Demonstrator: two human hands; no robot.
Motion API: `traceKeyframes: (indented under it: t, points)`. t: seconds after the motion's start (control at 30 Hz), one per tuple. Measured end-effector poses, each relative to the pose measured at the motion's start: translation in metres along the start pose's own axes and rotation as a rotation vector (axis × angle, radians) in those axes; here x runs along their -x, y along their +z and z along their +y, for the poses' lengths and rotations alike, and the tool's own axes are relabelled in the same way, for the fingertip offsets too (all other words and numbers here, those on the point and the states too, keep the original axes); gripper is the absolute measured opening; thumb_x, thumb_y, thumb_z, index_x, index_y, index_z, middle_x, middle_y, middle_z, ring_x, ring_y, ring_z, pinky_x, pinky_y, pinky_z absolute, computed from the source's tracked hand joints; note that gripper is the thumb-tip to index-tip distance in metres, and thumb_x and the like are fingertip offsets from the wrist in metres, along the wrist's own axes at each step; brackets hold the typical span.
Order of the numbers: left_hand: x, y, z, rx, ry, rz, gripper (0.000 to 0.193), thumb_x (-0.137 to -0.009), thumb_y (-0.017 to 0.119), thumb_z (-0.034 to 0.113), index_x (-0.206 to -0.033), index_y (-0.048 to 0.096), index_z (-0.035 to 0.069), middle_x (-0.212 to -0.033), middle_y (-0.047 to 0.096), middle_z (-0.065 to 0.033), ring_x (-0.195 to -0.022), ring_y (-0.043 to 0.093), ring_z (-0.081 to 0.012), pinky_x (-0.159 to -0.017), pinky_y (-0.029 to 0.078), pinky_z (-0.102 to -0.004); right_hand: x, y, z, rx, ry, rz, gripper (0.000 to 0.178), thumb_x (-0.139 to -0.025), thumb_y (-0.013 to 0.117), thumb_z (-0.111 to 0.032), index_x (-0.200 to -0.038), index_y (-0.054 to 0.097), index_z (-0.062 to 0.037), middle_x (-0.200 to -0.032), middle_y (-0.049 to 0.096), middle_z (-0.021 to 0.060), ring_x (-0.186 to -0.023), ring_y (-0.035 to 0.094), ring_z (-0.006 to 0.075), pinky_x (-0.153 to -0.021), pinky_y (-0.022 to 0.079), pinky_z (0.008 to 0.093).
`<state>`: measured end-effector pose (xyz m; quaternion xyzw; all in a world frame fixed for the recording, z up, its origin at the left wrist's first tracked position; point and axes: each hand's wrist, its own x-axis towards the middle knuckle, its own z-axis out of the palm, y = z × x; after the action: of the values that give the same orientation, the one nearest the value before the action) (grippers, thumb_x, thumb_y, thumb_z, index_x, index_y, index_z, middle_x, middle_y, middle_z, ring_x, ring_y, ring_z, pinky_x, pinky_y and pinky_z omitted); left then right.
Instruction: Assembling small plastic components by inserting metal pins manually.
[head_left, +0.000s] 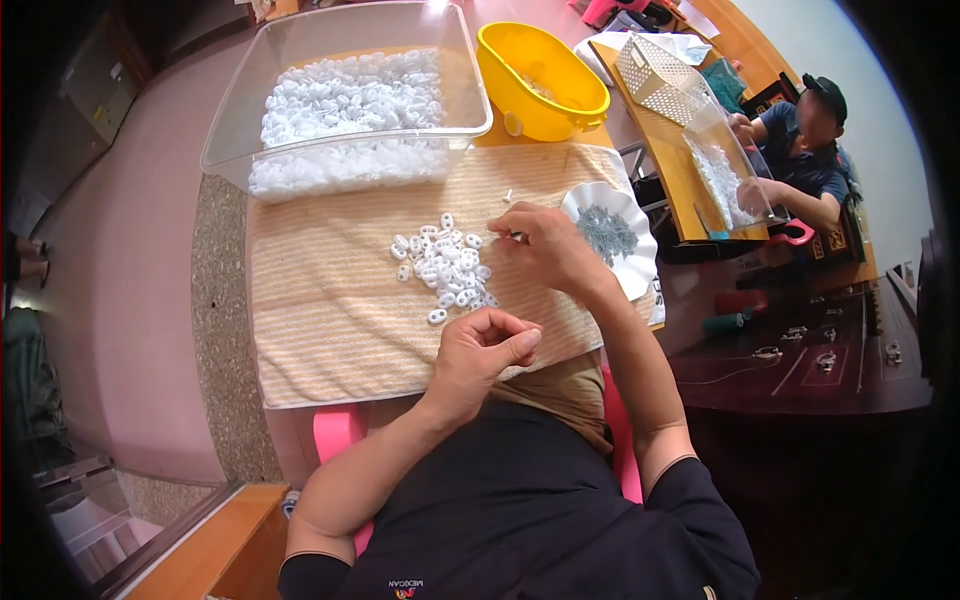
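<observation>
A pile of small white oval plastic pieces [450, 265], most showing two holes, lies on the striped towel [320, 320] in front of me. My left hand [478, 362] hovers at the near side of this pile, thumb and forefinger pressed together; whatever they may pinch is too small to see. To the right of the pile is my right hand [548, 246], its fingers bent inward and closed, with their tips partly hidden. Just beyond those fingers lies a little white piece [508, 196]. Beside my right hand, a white wavy-rimmed dish [640, 262] holds many tiny grey pieces [606, 234].
A large clear bin [225, 120] full of white pieces stands at the back left, with a yellow tub [500, 55] to its right. Across at another table [690, 215], a person [808, 145] handles white pieces near a perforated basket [655, 80]. A pink chair [340, 432] is under me.
</observation>
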<state>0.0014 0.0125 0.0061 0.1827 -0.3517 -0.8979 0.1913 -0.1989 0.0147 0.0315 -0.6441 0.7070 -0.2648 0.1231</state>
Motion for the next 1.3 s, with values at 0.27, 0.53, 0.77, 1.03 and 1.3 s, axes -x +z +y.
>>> traceKeyframes:
  t: [0.27, 0.53, 0.77, 1.03, 1.3]
  points:
    - [0.0, -0.002, -0.001, 0.012, -0.006, 0.003, 0.012, -0.084, 0.071, 0.007, -0.091, 0.064, 0.0, -0.08, 0.066, -0.0054, -0.071, 0.061, -0.0097, -0.07, 0.053, -0.0244, -0.007, 0.016, -0.015, 0.113, -0.019, -0.123, 0.021, -0.082, 0.063, -0.012, -0.101, 0.066, -0.006, -0.094, 0.062, 0.0133, -0.087, 0.061, 0.0338, -0.074, 0.048, 0.0399]
    - [-0.001, -0.003, -0.003, 0.017, -0.003, 0.002, 0.013, -0.084, 0.071, 0.008, -0.092, 0.064, 0.0, -0.081, 0.066, -0.0053, -0.071, 0.061, -0.0093, -0.069, 0.052, -0.0243, -0.001, 0.021, -0.011, 0.094, -0.015, -0.112, 0.016, -0.083, 0.063, -0.014, -0.096, 0.066, -0.0055, -0.094, 0.062, 0.0141, -0.089, 0.061, 0.0338, -0.076, 0.049, 0.0411]
    - [0.0, 0.0, -0.001, 0.017, 0.001, 0.046, 0.011, -0.086, 0.069, 0.009, -0.09, 0.064, 0.0, -0.076, 0.064, -0.0032, -0.068, 0.06, -0.0072, -0.065, 0.051, -0.0215, 0.008, 0.012, -0.016, 0.127, 0.052, -0.169, 0.016, -0.083, 0.064, -0.017, -0.095, 0.066, -0.006, -0.094, 0.063, 0.014, -0.089, 0.061, 0.0339, -0.077, 0.048, 0.0408]
    - [0.0, 0.002, 0.001, 0.017, -0.005, 0.066, 0.011, -0.086, 0.069, 0.009, -0.089, 0.063, 0.0, -0.075, 0.064, -0.0035, -0.067, 0.06, -0.008, -0.065, 0.051, -0.0223, 0.003, 0.011, -0.019, 0.081, 0.031, -0.074, 0.019, -0.083, 0.063, -0.017, -0.097, 0.066, -0.0045, -0.094, 0.063, 0.0136, -0.089, 0.061, 0.034, -0.076, 0.048, 0.0406]
    - [0.0, 0.0, 0.001, 0.023, -0.01, 0.066, 0.009, -0.086, 0.069, 0.008, -0.089, 0.063, 0.001, -0.077, 0.064, -0.0035, -0.068, 0.06, -0.0084, -0.066, 0.052, -0.0232, -0.024, 0.019, -0.025, 0.146, -0.056, -0.13, 0.019, -0.084, 0.061, -0.015, -0.099, 0.067, -0.0048, -0.095, 0.063, 0.0138, -0.089, 0.061, 0.0343, -0.076, 0.048, 0.0413]
